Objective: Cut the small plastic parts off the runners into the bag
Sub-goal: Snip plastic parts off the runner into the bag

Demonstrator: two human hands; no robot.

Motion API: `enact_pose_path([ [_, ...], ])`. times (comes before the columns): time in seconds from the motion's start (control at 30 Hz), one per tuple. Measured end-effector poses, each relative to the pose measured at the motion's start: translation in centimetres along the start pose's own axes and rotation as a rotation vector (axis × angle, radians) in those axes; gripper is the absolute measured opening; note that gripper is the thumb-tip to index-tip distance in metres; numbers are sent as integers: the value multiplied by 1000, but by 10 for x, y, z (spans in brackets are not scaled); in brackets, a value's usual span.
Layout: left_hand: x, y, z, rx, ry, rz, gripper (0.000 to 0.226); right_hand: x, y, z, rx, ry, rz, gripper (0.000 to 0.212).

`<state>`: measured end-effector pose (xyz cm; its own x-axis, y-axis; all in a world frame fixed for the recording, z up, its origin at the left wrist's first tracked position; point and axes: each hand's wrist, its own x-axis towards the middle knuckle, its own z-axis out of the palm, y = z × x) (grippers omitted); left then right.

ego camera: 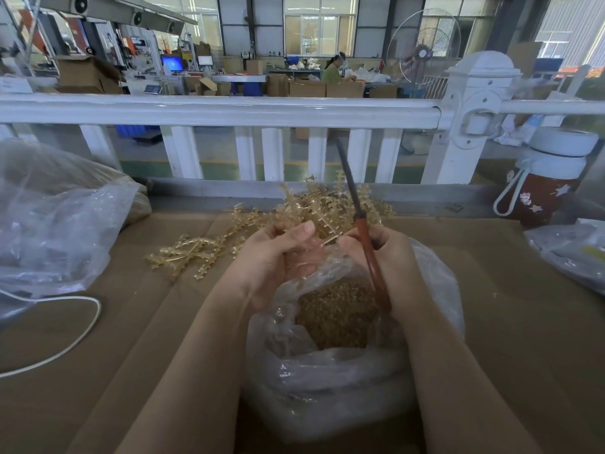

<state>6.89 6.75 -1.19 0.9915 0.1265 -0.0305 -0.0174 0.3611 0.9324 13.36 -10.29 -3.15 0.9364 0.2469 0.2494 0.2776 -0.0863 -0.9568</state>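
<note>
Holding loose amber parts (334, 317), the clear bag (327, 381) sits open.

1. Counter (523, 322): brown cardboard sheets cover it
2. Open clear bag (327, 388) of small parts, front centre
3. Gold runners (196, 250) piled behind it
4. Crumpled plastic bag (49, 224) and white cord (82, 332) left
5. Red bottle (543, 191) far right

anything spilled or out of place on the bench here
Nothing stands out. The cut parts sit inside the open bag, none visible on the cardboard. The runners lie in a loose heap behind the hands, and the bottle stands upright.
</note>
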Motion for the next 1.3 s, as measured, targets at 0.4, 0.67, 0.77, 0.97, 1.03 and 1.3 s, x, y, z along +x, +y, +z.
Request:
enact_pose_path([
  [0.4, 0, -7, 4, -1, -27, -80, 21, -3, -1, 1, 124, 38, -10, 12],
  [0.67, 2, -5, 7, -16, -33, -46, 31, -2, -3, 1, 82, 44, -38, 12],
  [0.77, 2, -7, 10, -34, -24, -35, 42, -2, -4, 2, 67, 57, -22, 13],
  [0.97, 3, -7, 8, -73, -53, -8, 37, -2, -4, 3, 37, 43, -17, 12],
  [1.03, 3, -9, 9, -55, -30, 8, 36, -2, -4, 3, 41, 40, -21, 12],
  [1.3, 5, -11, 10, 4, 4, 99, 31, 1, 3, 5, -50, 75, -36, 13],
])
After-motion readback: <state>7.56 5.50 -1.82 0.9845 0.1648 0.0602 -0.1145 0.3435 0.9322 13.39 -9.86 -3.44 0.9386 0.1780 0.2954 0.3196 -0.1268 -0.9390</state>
